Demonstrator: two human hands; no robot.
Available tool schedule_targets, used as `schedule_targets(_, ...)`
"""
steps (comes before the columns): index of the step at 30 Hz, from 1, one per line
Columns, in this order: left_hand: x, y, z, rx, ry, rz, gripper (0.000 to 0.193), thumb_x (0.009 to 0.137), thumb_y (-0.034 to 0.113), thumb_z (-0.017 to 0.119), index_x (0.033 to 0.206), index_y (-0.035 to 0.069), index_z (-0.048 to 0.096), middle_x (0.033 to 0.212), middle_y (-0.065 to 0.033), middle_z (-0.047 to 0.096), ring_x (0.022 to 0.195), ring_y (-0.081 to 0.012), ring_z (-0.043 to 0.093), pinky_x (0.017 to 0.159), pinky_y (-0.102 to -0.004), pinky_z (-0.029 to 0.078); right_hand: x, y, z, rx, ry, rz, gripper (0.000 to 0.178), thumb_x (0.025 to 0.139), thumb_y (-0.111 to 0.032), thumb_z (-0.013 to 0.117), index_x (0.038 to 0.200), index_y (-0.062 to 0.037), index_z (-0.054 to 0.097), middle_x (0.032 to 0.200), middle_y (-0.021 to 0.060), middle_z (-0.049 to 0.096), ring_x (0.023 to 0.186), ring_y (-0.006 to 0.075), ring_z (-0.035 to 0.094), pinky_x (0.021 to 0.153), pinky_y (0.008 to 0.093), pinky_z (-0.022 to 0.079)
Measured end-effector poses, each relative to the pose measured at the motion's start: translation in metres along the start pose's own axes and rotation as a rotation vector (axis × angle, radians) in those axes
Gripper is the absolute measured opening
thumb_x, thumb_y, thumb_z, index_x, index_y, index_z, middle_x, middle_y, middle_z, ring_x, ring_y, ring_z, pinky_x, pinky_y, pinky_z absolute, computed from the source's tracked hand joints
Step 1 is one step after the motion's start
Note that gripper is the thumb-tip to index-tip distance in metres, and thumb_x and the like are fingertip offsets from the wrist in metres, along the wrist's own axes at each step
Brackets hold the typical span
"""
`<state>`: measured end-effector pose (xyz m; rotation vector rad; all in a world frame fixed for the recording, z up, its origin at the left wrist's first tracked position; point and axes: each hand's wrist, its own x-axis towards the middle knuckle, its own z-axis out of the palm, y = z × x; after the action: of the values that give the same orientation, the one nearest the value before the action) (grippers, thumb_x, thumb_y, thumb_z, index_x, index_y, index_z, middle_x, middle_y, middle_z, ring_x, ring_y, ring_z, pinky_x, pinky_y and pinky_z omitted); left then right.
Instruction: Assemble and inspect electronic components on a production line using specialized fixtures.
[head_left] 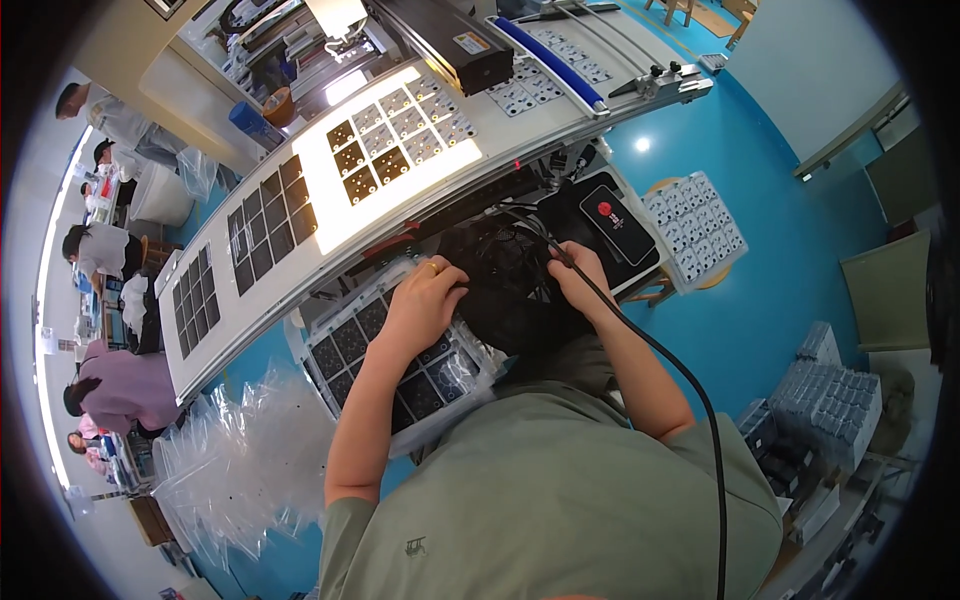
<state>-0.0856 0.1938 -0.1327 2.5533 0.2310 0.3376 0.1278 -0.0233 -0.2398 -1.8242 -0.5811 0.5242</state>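
A dark, rumpled black bundle (515, 310) lies in front of my body, between my hands; its exact kind is hard to make out. My left hand (428, 298), with a ring on one finger, is closed at the bundle's left edge. On the opposite edge my right hand (580, 280) has its fingers curled in against the same bundle. A black cable (668, 352) passes over the right fingers and runs down to the lower edge. Beneath my left forearm rests a plastic-wrapped tray (348, 392) of dark square panels.
Ahead, a conveyor (215, 335) carries several dark panel sheets past a lit patch. A phone-like black device (617, 225) sits on the right, near a white tray (697, 230) on a stool. Clear plastic bags (245, 460) pile at left. Boxed stacks (825, 410) stand right; people work far left.
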Motion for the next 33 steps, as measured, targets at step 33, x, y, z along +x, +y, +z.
schedule_targets(33,-0.001,-0.01,-0.004,0.077,-0.051,-0.036,0.007,0.102,0.011,0.072,0.108,0.008,0.071,0.109,-0.0113,0.066,0.098,-0.038,0.07,0.084,-0.0476,0.058,0.036,-0.029,-0.029,0.902,-0.234,0.104,0.04,0.11,-0.013,0.065,0.148,-0.0007,0.064,0.109,0.0055,0.069,0.103,0.0147,0.069,0.093,0.0311,0.057)
